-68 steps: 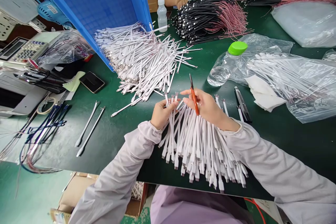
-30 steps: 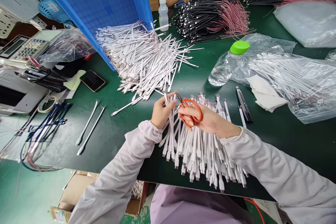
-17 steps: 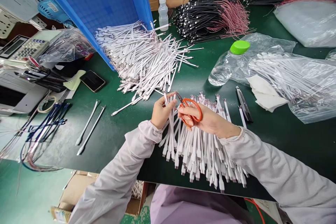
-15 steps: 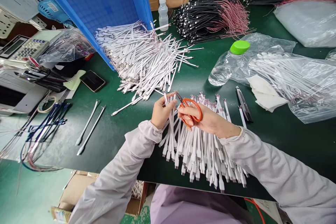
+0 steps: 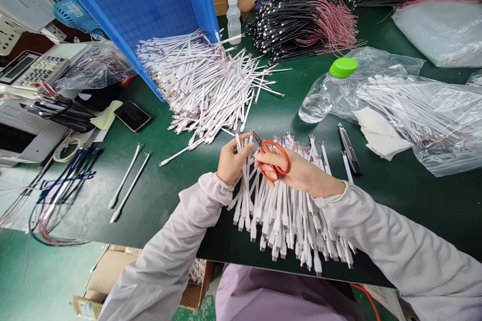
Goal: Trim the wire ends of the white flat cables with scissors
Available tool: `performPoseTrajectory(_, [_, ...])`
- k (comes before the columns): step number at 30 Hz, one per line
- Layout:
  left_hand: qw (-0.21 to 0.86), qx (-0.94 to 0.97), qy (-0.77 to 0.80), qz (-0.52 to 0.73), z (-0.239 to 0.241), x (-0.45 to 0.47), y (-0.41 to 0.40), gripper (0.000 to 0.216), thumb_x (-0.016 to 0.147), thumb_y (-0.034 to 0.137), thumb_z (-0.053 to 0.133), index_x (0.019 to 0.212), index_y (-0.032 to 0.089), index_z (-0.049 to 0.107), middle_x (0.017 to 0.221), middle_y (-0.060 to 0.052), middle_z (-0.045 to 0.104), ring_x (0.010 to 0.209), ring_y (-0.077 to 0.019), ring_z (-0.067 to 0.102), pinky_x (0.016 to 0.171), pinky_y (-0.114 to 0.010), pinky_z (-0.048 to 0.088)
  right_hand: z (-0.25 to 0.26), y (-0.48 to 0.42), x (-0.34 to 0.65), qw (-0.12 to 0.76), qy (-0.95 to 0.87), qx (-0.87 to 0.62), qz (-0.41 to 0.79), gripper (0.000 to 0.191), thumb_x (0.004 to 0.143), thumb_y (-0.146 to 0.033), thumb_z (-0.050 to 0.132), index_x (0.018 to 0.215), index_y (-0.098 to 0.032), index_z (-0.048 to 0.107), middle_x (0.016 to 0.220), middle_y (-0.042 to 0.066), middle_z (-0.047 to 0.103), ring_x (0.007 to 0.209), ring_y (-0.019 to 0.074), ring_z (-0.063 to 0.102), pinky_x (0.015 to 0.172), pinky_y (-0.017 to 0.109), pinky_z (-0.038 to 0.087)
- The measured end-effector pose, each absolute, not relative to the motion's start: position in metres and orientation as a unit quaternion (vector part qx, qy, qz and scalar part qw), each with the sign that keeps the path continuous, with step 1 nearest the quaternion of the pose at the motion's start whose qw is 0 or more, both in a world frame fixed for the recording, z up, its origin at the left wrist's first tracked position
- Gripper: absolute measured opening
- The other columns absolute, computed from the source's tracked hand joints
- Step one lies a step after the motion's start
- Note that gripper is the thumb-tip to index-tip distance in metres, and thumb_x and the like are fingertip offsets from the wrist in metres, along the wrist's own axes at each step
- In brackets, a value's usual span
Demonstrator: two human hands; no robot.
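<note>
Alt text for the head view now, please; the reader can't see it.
The right hand holds orange-handled scissors, blades by the wire ends of white cables in the left hand, over more cables fanned on a green table. Beyond, a white cable heap lies by a blue bin.

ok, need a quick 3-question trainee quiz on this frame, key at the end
1. What does the right hand hold?
a) a utility knife
b) orange-handled scissors
c) a pen

2. True or false: the left hand is pinching a white cable near its bare-wire end.

3. How many loose white cables lie side by side just below the phone in the picture?

Key: 1 b; 2 true; 3 two.
</note>
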State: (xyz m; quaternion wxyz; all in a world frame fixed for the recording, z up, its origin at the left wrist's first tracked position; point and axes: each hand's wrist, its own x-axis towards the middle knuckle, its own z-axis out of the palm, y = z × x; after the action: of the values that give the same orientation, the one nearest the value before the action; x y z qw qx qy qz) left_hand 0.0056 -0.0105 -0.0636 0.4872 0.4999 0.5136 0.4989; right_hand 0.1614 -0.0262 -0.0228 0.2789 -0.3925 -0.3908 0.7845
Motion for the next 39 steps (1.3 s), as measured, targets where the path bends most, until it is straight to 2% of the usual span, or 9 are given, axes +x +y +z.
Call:
performPoseTrajectory(5, [0.501, 0.509, 0.504, 0.486, -0.063, 0.005, -0.010, 0.034, 0.073, 0.033, 0.072, 0.103, 0.016, 0.071, 0.087, -0.003, 0.071, 0.071, -0.0130, 0.059, 0.070, -0.025, 0.048, -0.029, -0.025, 0.161, 0.311, -0.406, -0.401, 0.760, 0.024, 0.073, -0.035, 0.072, 0.066, -0.015, 0.063, 0.042, -0.006, 0.043, 0.040, 0.0079, 0.038, 0.039, 0.025, 0.040])
performPoseTrajectory(10, [0.627, 0.468, 0.511, 0.355, -0.055, -0.004, -0.008, 0.035, 0.070, 0.043, 0.075, 0.088, 0.015, 0.071, 0.065, 0.000, 0.059, 0.056, -0.0089, 0.049, 0.046, -0.019, 0.036, -0.028, -0.020, 0.166, 0.379, -0.499, -0.469, 0.622, 0.024, 0.077, -0.040, 0.068, 0.076, -0.016, 0.066, 0.048, -0.005, 0.045, 0.045, 0.0108, 0.045, 0.047, 0.027, 0.042])
performPoseTrajectory(14, [0.680, 0.412, 0.507, 0.333, -0.048, -0.009, -0.007, 0.035, 0.060, 0.039, 0.083, 0.083, 0.015, 0.071, 0.070, -0.001, 0.060, 0.064, -0.0099, 0.055, 0.050, -0.019, 0.043, -0.033, -0.013, 0.174, 0.379, -0.602, -0.524, 0.468, 0.030, 0.082, -0.034, 0.061, 0.106, -0.017, 0.069, 0.060, -0.002, 0.052, 0.055, 0.0124, 0.048, 0.054, 0.027, 0.038])
performPoseTrajectory(16, [0.679, 0.391, 0.508, 0.358, -0.047, -0.007, -0.008, 0.036, 0.058, 0.037, 0.084, 0.083, 0.015, 0.072, 0.069, 0.000, 0.060, 0.063, -0.0090, 0.054, 0.053, -0.019, 0.045, -0.038, -0.010, 0.177, 0.381, -0.654, -0.507, 0.412, 0.032, 0.083, -0.028, 0.059, 0.112, -0.018, 0.068, 0.070, 0.000, 0.057, 0.063, 0.0137, 0.050, 0.060, 0.028, 0.040])
performPoseTrajectory(19, [0.670, 0.368, 0.511, 0.392, -0.049, -0.003, -0.009, 0.038, 0.054, 0.037, 0.086, 0.078, 0.014, 0.070, 0.070, 0.000, 0.061, 0.062, -0.0079, 0.054, 0.053, -0.019, 0.045, -0.044, -0.009, 0.176, 0.383, -0.713, -0.471, 0.352, 0.032, 0.080, -0.019, 0.054, 0.109, -0.019, 0.069, 0.080, 0.003, 0.057, 0.070, 0.0150, 0.051, 0.068, 0.030, 0.042])
performPoseTrajectory(26, [0.661, 0.353, 0.507, 0.425, -0.049, 0.003, -0.013, 0.043, 0.052, 0.045, 0.086, 0.071, 0.014, 0.063, 0.068, 0.002, 0.057, 0.061, -0.0068, 0.051, 0.053, -0.018, 0.045, -0.045, -0.010, 0.172, 0.370, -0.755, -0.470, 0.268, 0.016, 0.078, -0.016, 0.052, 0.080, -0.017, 0.068, 0.068, 0.000, 0.045, 0.059, 0.0134, 0.045, 0.060, 0.027, 0.038])
performPoseTrajectory(31, [0.655, 0.356, 0.509, 0.430, -0.048, 0.003, -0.014, 0.043, 0.054, 0.046, 0.085, 0.074, 0.015, 0.064, 0.066, 0.003, 0.056, 0.058, -0.0065, 0.048, 0.049, -0.018, 0.042, -0.044, -0.011, 0.173, 0.401, -0.737, -0.467, 0.279, 0.030, 0.072, -0.008, 0.048, 0.090, -0.018, 0.069, 0.068, 0.000, 0.049, 0.062, 0.0140, 0.048, 0.060, 0.026, 0.040])
performPoseTrajectory(35, [0.656, 0.362, 0.503, 0.430, -0.051, 0.004, -0.013, 0.042, 0.053, 0.042, 0.086, 0.078, 0.014, 0.068, 0.069, 0.002, 0.059, 0.060, -0.0065, 0.050, 0.051, -0.018, 0.042, -0.044, -0.010, 0.172, 0.395, -0.744, -0.468, 0.266, 0.022, 0.076, -0.014, 0.050, 0.087, -0.018, 0.069, 0.069, 0.001, 0.051, 0.062, 0.0148, 0.048, 0.061, 0.027, 0.041])
performPoseTrajectory(39, [0.667, 0.339, 0.488, 0.449, -0.055, 0.004, -0.010, 0.042, 0.047, 0.035, 0.089, 0.073, 0.012, 0.067, 0.072, 0.000, 0.062, 0.065, -0.0070, 0.055, 0.061, -0.019, 0.046, -0.048, -0.008, 0.173, 0.411, -0.719, -0.497, 0.258, 0.022, 0.075, -0.014, 0.051, 0.088, -0.018, 0.069, 0.081, 0.004, 0.063, 0.065, 0.0151, 0.052, 0.061, 0.027, 0.042])
